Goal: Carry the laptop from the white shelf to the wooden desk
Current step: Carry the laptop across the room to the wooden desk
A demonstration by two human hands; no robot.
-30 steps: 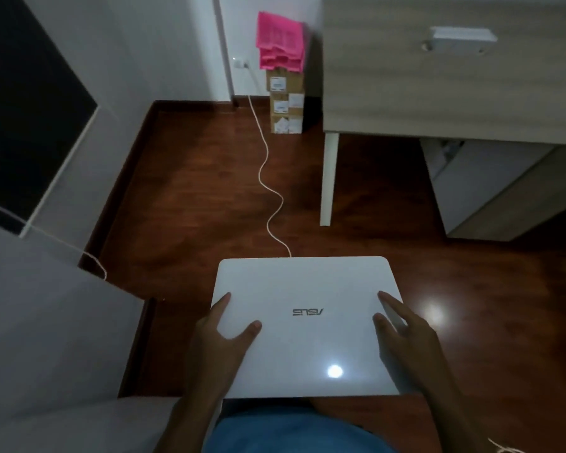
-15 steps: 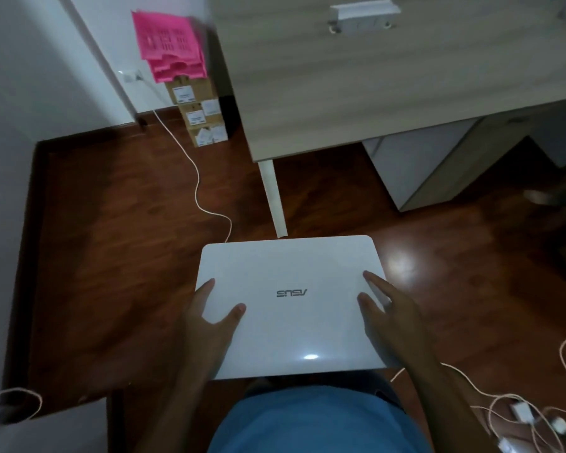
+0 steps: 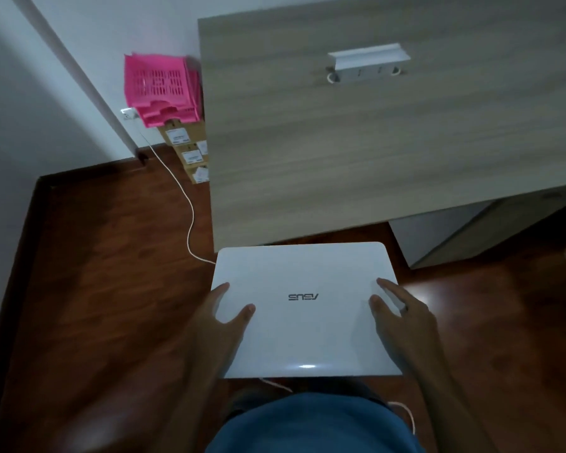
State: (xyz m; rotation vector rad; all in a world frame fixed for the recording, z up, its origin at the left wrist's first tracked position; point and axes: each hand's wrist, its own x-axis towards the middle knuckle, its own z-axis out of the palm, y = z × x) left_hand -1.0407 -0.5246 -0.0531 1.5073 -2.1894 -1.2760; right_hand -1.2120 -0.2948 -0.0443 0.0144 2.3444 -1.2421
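Note:
A closed white laptop [image 3: 303,282] with an upside-down logo on its lid is held flat in front of my body, above the dark wood floor. My left hand [image 3: 221,317] grips its left edge with the thumb on the lid. My right hand [image 3: 402,317] grips its right edge the same way. The wooden desk [image 3: 356,142] fills the upper right, and the laptop's far edge sits just short of the desk's near edge. The white shelf is out of view.
A white cable box [image 3: 368,62] sits on the desk's far part. Pink trays [image 3: 160,89] on stacked cardboard boxes [image 3: 190,155] stand left of the desk by the wall. A white cord [image 3: 185,204] runs across the floor from a wall socket. A cabinet [image 3: 445,230] stands under the desk.
The view has advanced toward the desk; its top now looms larger and nearer, with the laptop's far edge almost at the desk's edge. Both hands keep the same grip.

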